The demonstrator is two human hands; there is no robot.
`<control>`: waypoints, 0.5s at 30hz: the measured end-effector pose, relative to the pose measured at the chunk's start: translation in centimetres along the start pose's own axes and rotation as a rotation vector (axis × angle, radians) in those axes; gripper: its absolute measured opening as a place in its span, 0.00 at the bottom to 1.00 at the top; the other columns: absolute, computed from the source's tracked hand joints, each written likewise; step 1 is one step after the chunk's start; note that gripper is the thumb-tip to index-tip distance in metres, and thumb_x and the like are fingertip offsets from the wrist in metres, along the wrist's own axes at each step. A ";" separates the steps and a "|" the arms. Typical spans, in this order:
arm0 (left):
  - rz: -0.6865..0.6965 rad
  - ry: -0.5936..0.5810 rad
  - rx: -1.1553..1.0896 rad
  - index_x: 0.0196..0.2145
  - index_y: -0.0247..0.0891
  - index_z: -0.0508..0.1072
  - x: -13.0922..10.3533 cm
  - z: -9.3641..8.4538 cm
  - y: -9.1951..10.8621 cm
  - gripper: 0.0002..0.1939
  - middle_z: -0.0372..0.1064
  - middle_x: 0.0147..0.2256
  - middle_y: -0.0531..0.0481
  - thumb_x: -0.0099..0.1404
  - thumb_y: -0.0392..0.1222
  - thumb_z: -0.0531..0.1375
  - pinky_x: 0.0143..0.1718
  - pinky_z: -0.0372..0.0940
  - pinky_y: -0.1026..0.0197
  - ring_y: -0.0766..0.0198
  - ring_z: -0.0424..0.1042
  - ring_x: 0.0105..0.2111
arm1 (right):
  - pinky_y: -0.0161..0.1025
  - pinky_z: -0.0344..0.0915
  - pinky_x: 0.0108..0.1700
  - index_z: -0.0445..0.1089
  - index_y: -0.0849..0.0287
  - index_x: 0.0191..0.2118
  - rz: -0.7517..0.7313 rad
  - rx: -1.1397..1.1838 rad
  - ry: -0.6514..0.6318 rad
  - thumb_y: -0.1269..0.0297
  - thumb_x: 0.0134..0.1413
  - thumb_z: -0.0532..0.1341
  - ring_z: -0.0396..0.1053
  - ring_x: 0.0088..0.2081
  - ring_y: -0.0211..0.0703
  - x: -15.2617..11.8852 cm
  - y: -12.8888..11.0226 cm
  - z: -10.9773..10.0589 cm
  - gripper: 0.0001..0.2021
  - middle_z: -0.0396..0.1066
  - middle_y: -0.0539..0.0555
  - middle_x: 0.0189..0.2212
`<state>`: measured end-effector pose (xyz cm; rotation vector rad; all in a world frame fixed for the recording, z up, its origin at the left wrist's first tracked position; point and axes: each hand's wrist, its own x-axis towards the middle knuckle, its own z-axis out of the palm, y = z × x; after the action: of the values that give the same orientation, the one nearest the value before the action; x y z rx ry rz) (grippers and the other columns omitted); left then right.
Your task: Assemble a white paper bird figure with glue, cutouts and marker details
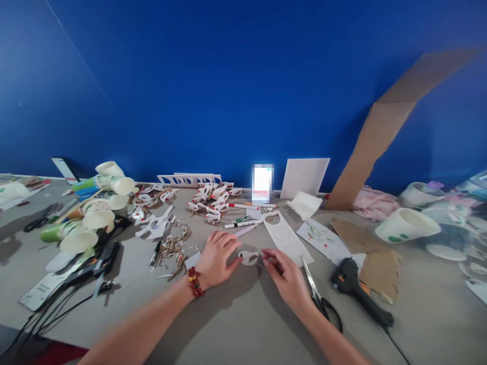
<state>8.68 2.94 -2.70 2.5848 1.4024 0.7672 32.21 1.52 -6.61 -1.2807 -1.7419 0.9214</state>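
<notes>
A small white bird-shaped cutout (pixel 250 258) with a dark eye and a hole in its body lies on the grey table between my hands. My left hand (pixel 218 258), with a red bead bracelet, is at its head end, thumb by the edge and fingers stretched out. At the tail end, my right hand (pixel 285 276) has loosely curled fingers, and I see nothing held in them. Scissors (pixel 314 286) with black handles lie beside my right wrist. Beyond my hands is a white sheet with cut-out shapes (pixel 285 235). Markers (pixel 243 224) lie ahead.
Several finished bird cutouts (pixel 213 197) are piled by the blue wall. A black glue gun (pixel 357 289) and cardboard pieces (pixel 380 271) lie right, near a paper cup (pixel 407 225). Left are wood shavings (pixel 177 248), decorated cups (pixel 95 215) and black cables (pixel 64 291). A blurred bright screen (pixel 262 183) stands ahead.
</notes>
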 end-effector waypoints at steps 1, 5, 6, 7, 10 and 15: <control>-0.038 0.013 0.008 0.42 0.42 0.73 0.2 -0.8 -0.8 0.09 0.72 0.43 0.45 0.66 0.44 0.56 0.48 0.62 0.51 0.54 0.69 0.44 | 0.38 0.67 0.34 0.70 0.57 0.46 0.003 -0.001 -0.003 0.57 0.62 0.56 0.71 0.31 0.44 0.0 0.0 0.0 0.13 0.74 0.57 0.36; -0.325 -0.136 0.189 0.34 0.42 0.73 0.3 -3.3 -4.0 0.11 0.72 0.36 0.50 0.69 0.39 0.51 0.35 0.63 0.61 0.61 0.71 0.34 | 0.37 0.66 0.33 0.70 0.58 0.46 0.008 0.009 -0.014 0.57 0.62 0.56 0.70 0.31 0.44 -0.1 -0.1 -0.1 0.13 0.74 0.56 0.35; -0.340 -0.161 0.211 0.33 0.42 0.73 0.3 -3.5 -4.6 0.10 0.72 0.34 0.50 0.68 0.38 0.52 0.33 0.62 0.61 0.60 0.72 0.33 | 0.38 0.66 0.34 0.70 0.58 0.45 0.005 0.015 -0.015 0.57 0.62 0.56 0.71 0.32 0.44 -0.1 0.0 -0.1 0.12 0.74 0.56 0.36; -0.353 -0.184 0.232 0.35 0.42 0.73 0.3 -3.5 -5.1 0.09 0.73 0.35 0.49 0.67 0.37 0.53 0.33 0.61 0.61 0.59 0.72 0.34 | 0.38 0.67 0.36 0.70 0.58 0.45 0.003 0.019 -0.019 0.58 0.62 0.56 0.71 0.33 0.44 -0.1 0.0 -0.1 0.12 0.74 0.56 0.37; -0.359 -0.241 0.259 0.43 0.43 0.72 0.2 -2.6 -5.6 0.10 0.72 0.40 0.48 0.66 0.37 0.54 0.32 0.60 0.62 0.58 0.73 0.35 | 0.38 0.66 0.37 0.70 0.58 0.44 0.006 0.017 -0.022 0.59 0.62 0.56 0.71 0.34 0.44 0.0 -0.1 -0.1 0.11 0.74 0.56 0.37; -0.360 -0.306 0.240 0.41 0.43 0.71 0.5 -1.5 -5.6 0.10 0.71 0.42 0.47 0.65 0.34 0.54 0.33 0.60 0.62 0.59 0.73 0.34 | 0.37 0.65 0.36 0.70 0.58 0.44 0.002 0.014 -0.008 0.61 0.62 0.56 0.70 0.33 0.43 -0.1 -0.4 -0.1 0.10 0.73 0.55 0.35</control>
<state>4.00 6.33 -3.00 2.3623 1.8674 0.1537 32.13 1.35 -6.21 -1.2717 -1.7376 0.9403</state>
